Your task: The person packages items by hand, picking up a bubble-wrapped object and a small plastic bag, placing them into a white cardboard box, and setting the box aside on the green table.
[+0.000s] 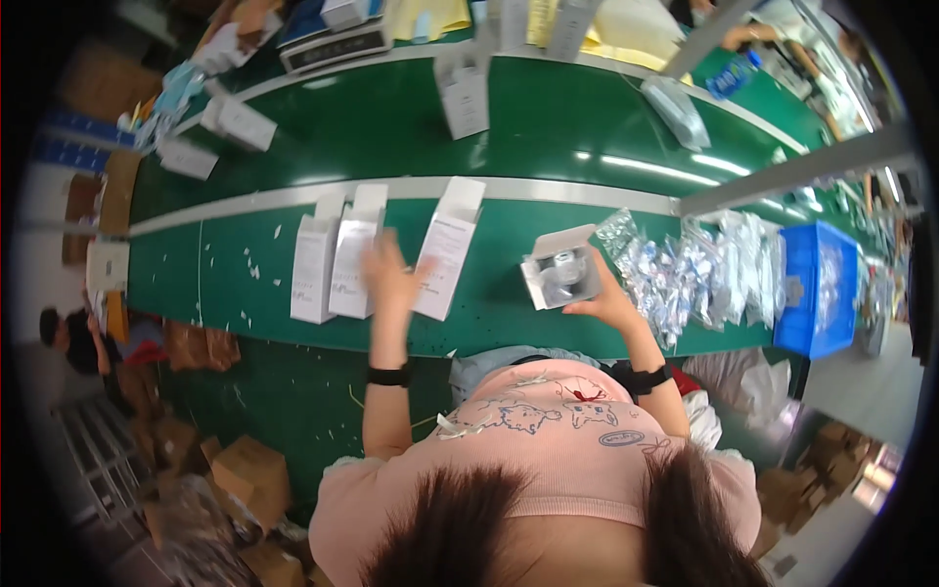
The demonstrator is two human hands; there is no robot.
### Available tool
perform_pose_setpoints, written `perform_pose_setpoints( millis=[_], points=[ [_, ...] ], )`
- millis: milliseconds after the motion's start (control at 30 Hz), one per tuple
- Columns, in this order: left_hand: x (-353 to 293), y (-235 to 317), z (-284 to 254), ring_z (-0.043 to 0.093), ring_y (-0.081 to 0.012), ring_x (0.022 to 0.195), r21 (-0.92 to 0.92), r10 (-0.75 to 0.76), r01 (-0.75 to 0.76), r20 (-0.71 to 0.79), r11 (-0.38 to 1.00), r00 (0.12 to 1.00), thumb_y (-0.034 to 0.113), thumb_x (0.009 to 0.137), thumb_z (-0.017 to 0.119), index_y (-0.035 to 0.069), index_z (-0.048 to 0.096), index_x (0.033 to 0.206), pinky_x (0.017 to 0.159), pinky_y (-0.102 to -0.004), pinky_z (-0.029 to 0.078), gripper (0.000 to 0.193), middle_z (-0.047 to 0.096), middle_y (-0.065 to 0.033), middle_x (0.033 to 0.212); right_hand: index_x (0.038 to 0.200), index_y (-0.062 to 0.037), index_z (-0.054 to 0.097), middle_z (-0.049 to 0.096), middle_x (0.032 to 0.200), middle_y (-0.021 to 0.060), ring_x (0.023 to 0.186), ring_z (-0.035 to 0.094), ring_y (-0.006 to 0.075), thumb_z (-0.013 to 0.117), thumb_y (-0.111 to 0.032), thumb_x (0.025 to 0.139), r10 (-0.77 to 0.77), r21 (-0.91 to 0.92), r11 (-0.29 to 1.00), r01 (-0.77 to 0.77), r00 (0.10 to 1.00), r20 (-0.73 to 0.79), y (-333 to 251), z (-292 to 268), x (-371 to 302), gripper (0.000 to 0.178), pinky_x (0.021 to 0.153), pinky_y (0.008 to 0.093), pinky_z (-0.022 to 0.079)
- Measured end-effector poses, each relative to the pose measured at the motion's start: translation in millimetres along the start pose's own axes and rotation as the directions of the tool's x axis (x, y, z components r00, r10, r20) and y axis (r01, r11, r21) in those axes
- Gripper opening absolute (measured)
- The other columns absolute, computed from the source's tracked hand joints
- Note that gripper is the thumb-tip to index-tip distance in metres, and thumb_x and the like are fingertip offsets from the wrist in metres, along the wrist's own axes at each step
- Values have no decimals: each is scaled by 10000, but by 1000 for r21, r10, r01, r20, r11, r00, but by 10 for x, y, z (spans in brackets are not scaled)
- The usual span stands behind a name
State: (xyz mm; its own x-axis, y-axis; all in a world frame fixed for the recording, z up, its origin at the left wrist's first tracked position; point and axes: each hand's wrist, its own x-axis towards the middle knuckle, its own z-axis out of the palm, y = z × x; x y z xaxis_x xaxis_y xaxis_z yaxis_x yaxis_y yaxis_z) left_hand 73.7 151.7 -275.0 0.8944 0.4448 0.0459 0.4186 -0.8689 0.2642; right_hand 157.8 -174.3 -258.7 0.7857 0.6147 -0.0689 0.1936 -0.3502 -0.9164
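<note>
My right hand [610,299] grips a small white open-topped box [540,286] from its right side. Its flap stands up, and a clear-wrapped item [564,276] shows inside. My left hand [393,279], slightly blurred, is over the row of white boxes with thumb and fingers apart, and nothing shows in its grasp. It partly covers a middle white box [350,269]. A left white box [312,269] and a right white box [448,259] lie on either side, all with their end flaps open.
A heap of clear plastic-wrapped parts [665,284] lies right of my right hand, beside a blue bin [817,323]. A grey rail [548,193] divides the green table [245,264]. Beyond it are another white box [462,98], a clear packet [675,112] and a bottle [734,75].
</note>
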Motion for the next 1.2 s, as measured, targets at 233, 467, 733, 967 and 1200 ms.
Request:
perform_pose_setpoints(
  millis=[233,467,733,967,1200],
  points=[
    [617,-1506,-212,371,-375,1179,152,-636,648,-124,746,762,612,717,544,137,302,1324,928,-605,246,808,419,-195,1266,1299,-6,302,410,1266,112,1180,388,216,800,-137,561,-23,-22,999,24,999,27,-164,-130,205,899,984,342,319],
    [343,-979,-120,389,-389,1165,74,-590,598,303,798,749,664,722,480,111,294,1319,922,-616,245,835,414,-205,1262,1271,3,333,472,1186,113,1090,465,205,796,-111,580,-87,265,945,194,926,-368,129,-733,1470,840,919,325,391],
    [178,92,29,284,-387,1210,7,-47,50,-230,999,972,322,761,615,24,367,1258,930,-572,246,631,312,-207,1320,1294,-11,292,411,1224,156,1157,393,282,804,-156,549,-296,-101,955,280,865,-405,592,-913,2817,915,968,348,334],
    [104,726,236,278,-399,1206,13,136,-136,40,991,990,274,722,671,30,367,1269,931,-479,286,672,308,-206,1312,1309,-92,311,346,1293,139,1225,303,326,756,-229,627,-246,-550,832,75,938,-244,663,-1120,2778,826,983,514,262],
    [169,977,243,315,-387,1179,-304,145,-27,372,952,917,244,619,756,57,337,1299,910,-458,320,820,348,-197,1274,1290,-187,341,444,1213,127,1169,389,322,691,-308,696,-54,-750,318,-580,779,-625,1631,-2117,2867,700,890,609,308]
  ],
)
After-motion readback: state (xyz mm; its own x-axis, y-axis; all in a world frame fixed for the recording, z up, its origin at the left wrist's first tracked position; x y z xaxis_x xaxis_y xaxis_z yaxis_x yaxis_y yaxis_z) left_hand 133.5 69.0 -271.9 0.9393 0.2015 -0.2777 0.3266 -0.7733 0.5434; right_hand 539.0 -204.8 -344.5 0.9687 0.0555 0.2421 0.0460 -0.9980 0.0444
